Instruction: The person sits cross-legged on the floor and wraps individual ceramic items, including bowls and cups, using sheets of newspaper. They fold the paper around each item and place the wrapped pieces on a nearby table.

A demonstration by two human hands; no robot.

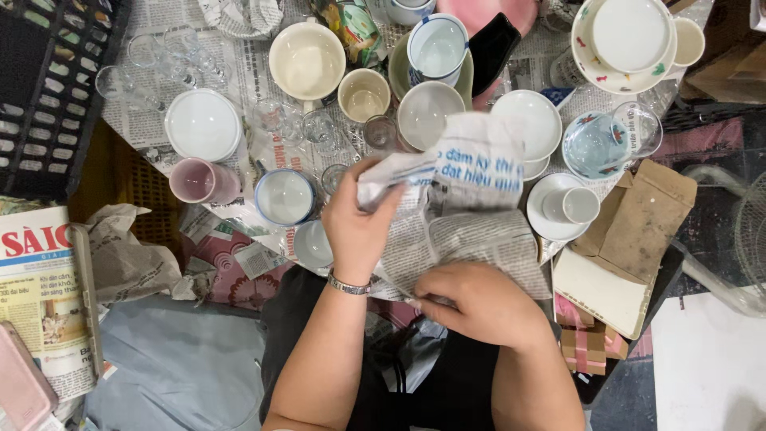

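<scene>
a bundle wrapped in newspaper (467, 199) sits in the middle of the view, held up just above the crockery, between both hands. the left hand (359, 227) grips the upper left end of the paper, fingers curled around a twisted corner, a metal watch band (349, 285) on its wrist. the right hand (479, 302) is closed on the lower edge of the sheet, pinching it near the person's lap. what lies inside the paper is hidden.

just beside the bundle, on a tabletop covered with newsprint, stand a grey bowl (425, 113), a white bowl (528, 124) and a small white cup on a saucer (562, 206). left of the left hand are a blue-rimmed cup (285, 196) and a pink mug (201, 181), with a white plate (203, 124) behind them. farther back is a cream bowl (307, 61). to the right lies a brown paper bag (638, 219) on a notebook. at the far left a folded newspaper (40, 295) lies well apart.
</scene>
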